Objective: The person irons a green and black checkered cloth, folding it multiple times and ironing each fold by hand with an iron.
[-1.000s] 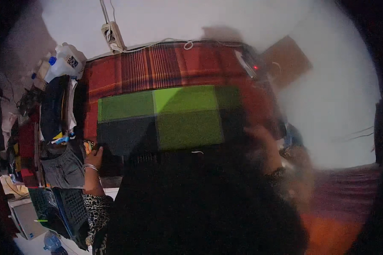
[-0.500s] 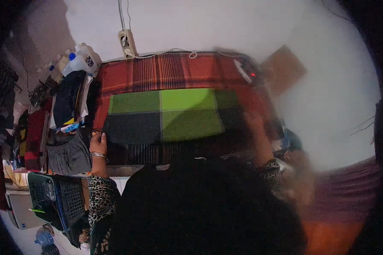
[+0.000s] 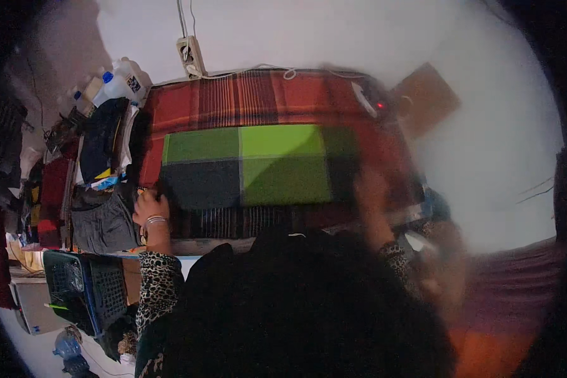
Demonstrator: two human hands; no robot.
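A folded green and charcoal checked cloth point(image 3: 283, 176) lies on a red-orange striped blanket point(image 3: 233, 101). My left hand point(image 3: 150, 208) is beside the cloth's lower-left end, fingers loosely bent and slightly apart. My right hand point(image 3: 375, 201) is near the cloth's right end, its fingers smeared and hazy in the picture. An iron point(image 3: 365, 97) with a red light rests at the blanket's far right corner. Grey folded garments point(image 3: 101, 220) lie just left of my left hand.
A stack of dark clothes point(image 3: 101, 138) and plastic jugs point(image 3: 113, 88) stand at the left. A power strip point(image 3: 189, 57) with cords is at the back. A brown board point(image 3: 431, 94) sits right of the iron. Dark plastic baskets point(image 3: 79, 290) are below the left edge.
The view has shifted, and the blanket and cloth sit further right than a second ago. My left hand has moved slightly up along the cloth's left end.
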